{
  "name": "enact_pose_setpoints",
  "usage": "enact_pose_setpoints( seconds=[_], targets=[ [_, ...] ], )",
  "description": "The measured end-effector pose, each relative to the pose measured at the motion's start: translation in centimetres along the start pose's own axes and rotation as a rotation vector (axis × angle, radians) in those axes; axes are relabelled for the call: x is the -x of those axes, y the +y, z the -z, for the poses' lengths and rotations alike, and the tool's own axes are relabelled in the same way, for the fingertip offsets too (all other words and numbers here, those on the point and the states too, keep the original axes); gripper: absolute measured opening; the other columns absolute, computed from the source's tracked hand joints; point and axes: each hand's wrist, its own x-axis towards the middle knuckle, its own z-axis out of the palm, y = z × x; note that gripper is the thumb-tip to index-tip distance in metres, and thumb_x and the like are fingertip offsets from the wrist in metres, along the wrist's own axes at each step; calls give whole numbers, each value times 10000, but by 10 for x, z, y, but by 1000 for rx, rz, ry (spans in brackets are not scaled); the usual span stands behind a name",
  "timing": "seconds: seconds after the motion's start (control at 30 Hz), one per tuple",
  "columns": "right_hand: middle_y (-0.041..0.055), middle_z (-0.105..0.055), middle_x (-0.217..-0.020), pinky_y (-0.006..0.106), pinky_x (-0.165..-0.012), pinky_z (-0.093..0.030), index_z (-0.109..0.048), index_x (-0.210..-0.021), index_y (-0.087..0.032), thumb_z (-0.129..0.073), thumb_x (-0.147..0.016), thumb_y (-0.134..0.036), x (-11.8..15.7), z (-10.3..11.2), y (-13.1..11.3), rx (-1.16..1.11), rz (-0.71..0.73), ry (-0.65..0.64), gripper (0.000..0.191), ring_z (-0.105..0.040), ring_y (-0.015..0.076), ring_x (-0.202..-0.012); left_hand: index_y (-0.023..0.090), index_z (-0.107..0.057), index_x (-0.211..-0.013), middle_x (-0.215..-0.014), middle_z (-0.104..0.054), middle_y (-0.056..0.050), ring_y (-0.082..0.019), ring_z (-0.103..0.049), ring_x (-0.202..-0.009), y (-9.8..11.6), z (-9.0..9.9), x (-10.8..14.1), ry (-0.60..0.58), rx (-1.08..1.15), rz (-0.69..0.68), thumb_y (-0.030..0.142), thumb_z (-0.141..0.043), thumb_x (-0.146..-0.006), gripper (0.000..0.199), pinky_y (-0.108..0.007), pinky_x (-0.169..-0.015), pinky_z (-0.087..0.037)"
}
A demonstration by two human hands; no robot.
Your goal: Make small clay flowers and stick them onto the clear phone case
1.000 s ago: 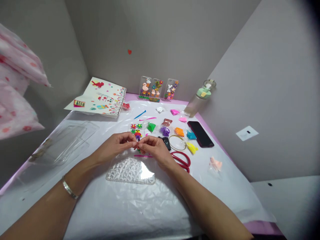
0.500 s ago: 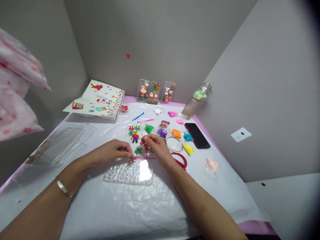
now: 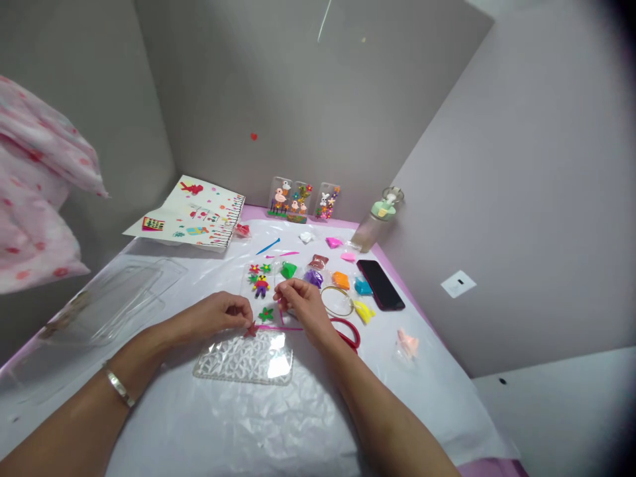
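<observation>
My left hand (image 3: 229, 311) is closed, thumb and finger pinched at a reddish-brown clay star (image 3: 251, 329) by the far edge of a clear textured phone case (image 3: 243, 361). My right hand (image 3: 303, 301) is also pinched, held over the table just right of a clear case carrying a clay figure (image 3: 261, 286) in red and purple. What its fingertips grip is too small to make out. Between the hands lie a green clay flower (image 3: 266, 314) with a red centre and a thin pink strip (image 3: 281, 327).
Wrapped clay packets, such as purple (image 3: 313, 278) and orange (image 3: 340, 280), lie beyond my right hand. Red-handled scissors (image 3: 348, 333), a gold bangle (image 3: 337, 301), a phone (image 3: 380, 285) and a bottle (image 3: 377, 222) stand right. Clear cases (image 3: 124, 298) and a decorated book (image 3: 193, 215) lie left.
The camera has tilted up slightly, so the table sits lower and a little further left in view. Both hands keep nearly the same pose over the same things.
</observation>
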Motion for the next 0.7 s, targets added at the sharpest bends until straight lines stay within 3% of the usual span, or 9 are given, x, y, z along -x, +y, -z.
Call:
enact_pose_setpoints(
  seconds=[0.13,0.33,0.7],
  targets=[
    [12,-666,-693,233,-553,-391,-683,-744,-164,-679,-806,-407,-1,0,-1,44,37,15,251,-514,97,-537,176,-672,-758,-593,-550,14,-140,-431,-557,-8,-2,-4,31,-23,-18,343,-687,-761,168,-270,-541,-261],
    [9,-660,-684,232,-549,-398,-673,-717,-170,-670,-802,-403,-2,4,-7,73,82,42,248,-499,101,-541,197,-674,-789,-737,-610,-16,-177,-499,-696,3,3,1,2,-116,-104,447,-547,-887,298,-284,-649,-338],
    [9,-656,-683,230,-544,-397,-672,-720,-172,-665,-804,-392,-1,3,-6,136,65,-25,235,-505,109,-545,168,-678,-782,-621,-547,5,-135,-438,-573,-4,-3,-5,-19,-11,-45,440,-691,-760,273,-273,-558,-276]
  ],
)
